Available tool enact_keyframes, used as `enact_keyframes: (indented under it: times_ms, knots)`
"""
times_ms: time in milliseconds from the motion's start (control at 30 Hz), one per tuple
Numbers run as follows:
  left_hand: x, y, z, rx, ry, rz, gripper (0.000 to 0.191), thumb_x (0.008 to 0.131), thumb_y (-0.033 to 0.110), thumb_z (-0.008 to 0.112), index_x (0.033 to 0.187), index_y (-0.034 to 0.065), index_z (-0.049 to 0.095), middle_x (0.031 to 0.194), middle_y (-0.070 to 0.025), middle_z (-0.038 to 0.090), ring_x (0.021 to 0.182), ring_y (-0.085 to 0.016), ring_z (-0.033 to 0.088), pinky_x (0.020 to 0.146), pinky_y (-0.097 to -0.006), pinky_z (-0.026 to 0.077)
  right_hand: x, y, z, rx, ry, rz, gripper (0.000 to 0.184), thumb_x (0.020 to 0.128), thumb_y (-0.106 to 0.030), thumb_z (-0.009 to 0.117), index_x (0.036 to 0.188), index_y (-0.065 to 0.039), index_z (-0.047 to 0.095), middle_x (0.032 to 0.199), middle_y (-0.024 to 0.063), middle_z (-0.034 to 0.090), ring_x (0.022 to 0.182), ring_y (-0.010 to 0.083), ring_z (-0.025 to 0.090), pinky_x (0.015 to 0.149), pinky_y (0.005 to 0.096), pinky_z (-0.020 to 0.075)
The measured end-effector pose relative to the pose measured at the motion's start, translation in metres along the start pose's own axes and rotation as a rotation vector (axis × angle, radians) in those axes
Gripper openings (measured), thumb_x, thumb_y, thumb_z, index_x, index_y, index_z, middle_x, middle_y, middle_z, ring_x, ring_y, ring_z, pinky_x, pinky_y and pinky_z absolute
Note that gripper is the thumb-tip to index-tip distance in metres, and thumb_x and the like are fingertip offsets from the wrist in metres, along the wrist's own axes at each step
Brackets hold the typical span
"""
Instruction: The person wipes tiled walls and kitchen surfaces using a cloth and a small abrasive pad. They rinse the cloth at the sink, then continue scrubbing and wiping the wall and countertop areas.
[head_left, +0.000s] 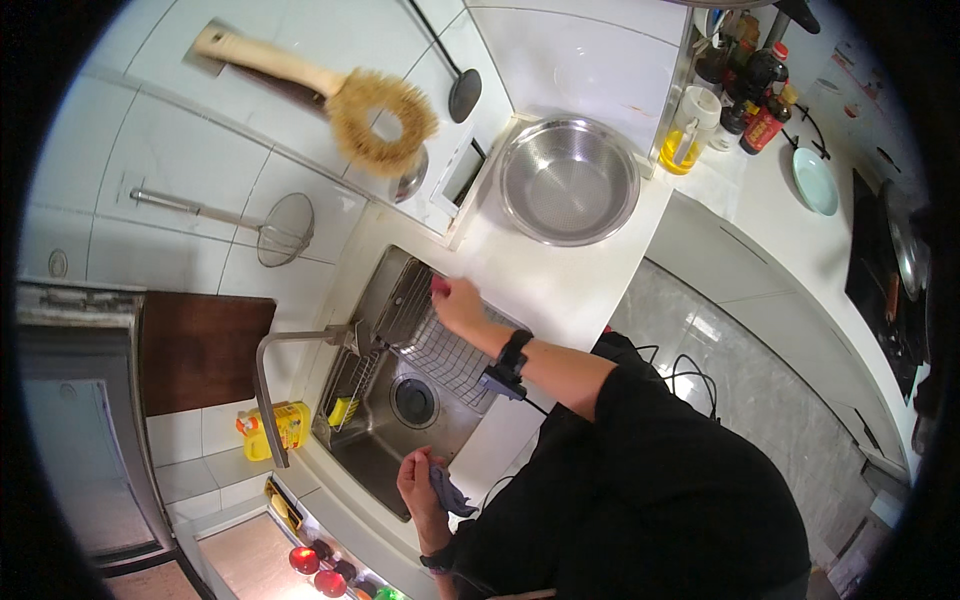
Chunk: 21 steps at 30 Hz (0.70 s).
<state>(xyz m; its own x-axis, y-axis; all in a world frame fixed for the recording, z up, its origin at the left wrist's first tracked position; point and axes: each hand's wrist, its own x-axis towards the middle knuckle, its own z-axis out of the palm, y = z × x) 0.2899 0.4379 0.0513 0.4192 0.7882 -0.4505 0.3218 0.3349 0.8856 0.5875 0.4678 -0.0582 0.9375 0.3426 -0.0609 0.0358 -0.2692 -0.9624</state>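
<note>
My right hand (459, 306) reaches over the wire rack (450, 349) at the sink's countertop side. A small pinkish-red object (440, 286), too small to identify, shows at its fingertips. My left hand (422, 484) is over the near lower edge of the stainless steel sink (457, 427), shut on a crumpled grey-blue cloth (448, 493). Between the hands lie the rack and the round drain (414, 401). A yellow sponge (343, 412) sits in a wire caddy on the sink's far side, beside the square-necked faucet (262, 375).
A perforated steel basin (570, 180) stands on the white counter (555, 277). A yellow detergent bottle (279, 430) is behind the faucet. A round bristle brush (382, 120) and mesh skimmer (285, 229) hang on the tiles. An oil jug (688, 131) and sauce bottles stand at upper right.
</note>
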Motion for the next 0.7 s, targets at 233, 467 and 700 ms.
enact_keyframes:
  times_ms: [233, 467, 700]
  knots:
    - [-0.004, 0.025, 0.083, 0.144, 0.003, 0.009, 0.025, 0.103, 0.023, 0.056, 0.105, -0.0006, 0.066, 0.083, -0.0065, 0.067, 0.064, -0.01, 0.058, 0.058, -0.023, 0.045, 0.135, -0.031, -0.085, 0.231, 0.498, -0.212, 0.02, 0.079, -0.002, 0.067, 0.096, 0.002, 0.056, 0.092, 0.0178, 0.057, 0.089, 0.031, 0.058, 0.08, 0.041, 0.0468]
    - [-0.011, 0.029, 0.113, 0.184, 0.052, -0.046, 0.026, 0.103, 0.022, 0.056, 0.105, -0.0009, 0.067, 0.083, -0.0056, 0.067, 0.069, -0.01, 0.058, 0.062, -0.0233, 0.046, 0.147, -0.05, -0.073, 0.231, 0.399, -0.546, 0.032, 0.085, 0.004, 0.066, 0.117, 0.003, 0.063, 0.126, 0.0151, 0.06, 0.119, 0.038, 0.052, 0.101, 0.0457, 0.0443]
    - [-0.019, 0.027, 0.125, 0.198, 0.085, -0.09, 0.027, 0.103, 0.024, 0.056, 0.106, -0.0015, 0.065, 0.083, -0.0083, 0.067, 0.067, -0.015, 0.062, 0.059, -0.0263, 0.049, 0.178, -0.063, -0.063, 0.191, 0.465, -0.538, 0.039, 0.086, 0.006, 0.062, 0.125, 0.007, 0.058, 0.133, 0.0207, 0.058, 0.121, 0.0428, 0.048, 0.104, 0.048, 0.0406]
